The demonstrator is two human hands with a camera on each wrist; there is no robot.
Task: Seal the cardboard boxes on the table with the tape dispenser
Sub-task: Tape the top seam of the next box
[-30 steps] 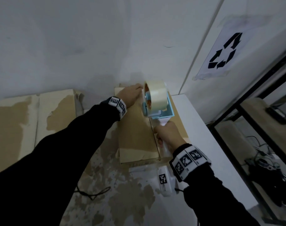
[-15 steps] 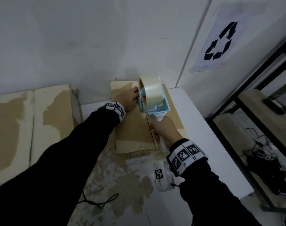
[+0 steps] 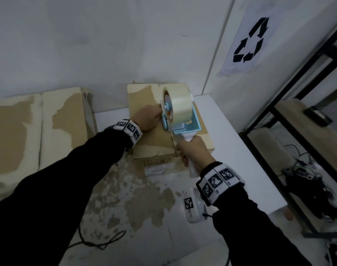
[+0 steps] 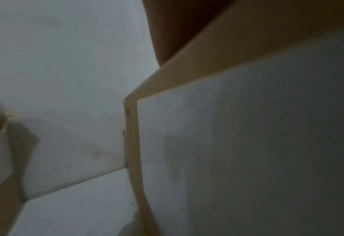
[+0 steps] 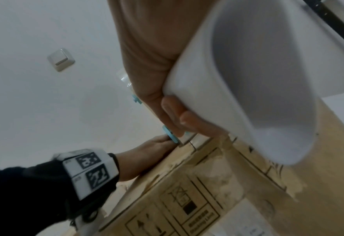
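A brown cardboard box (image 3: 152,143) stands on the table against the wall, its flaps closed and a seam running down the middle. A blue tape dispenser (image 3: 186,125) with a clear tape roll (image 3: 180,104) sits on the far part of that seam. My right hand (image 3: 194,152) grips its white handle (image 5: 248,79). My left hand (image 3: 149,118) lies flat on the left flap with its fingers reaching the dispenser's side; the head view hides the fingertips. The left wrist view shows only the palm (image 4: 177,32) and the box's edge (image 4: 132,143).
A larger torn cardboard box (image 3: 39,131) stands to the left. The white table (image 3: 234,150) ends at the right beside a black metal shelf frame (image 3: 275,135). A recycling sign (image 3: 250,41) hangs on the wall. A black cable (image 3: 98,244) lies near the front.
The head view has shifted a little. Both hands and the dispenser stay about where they were on the box.
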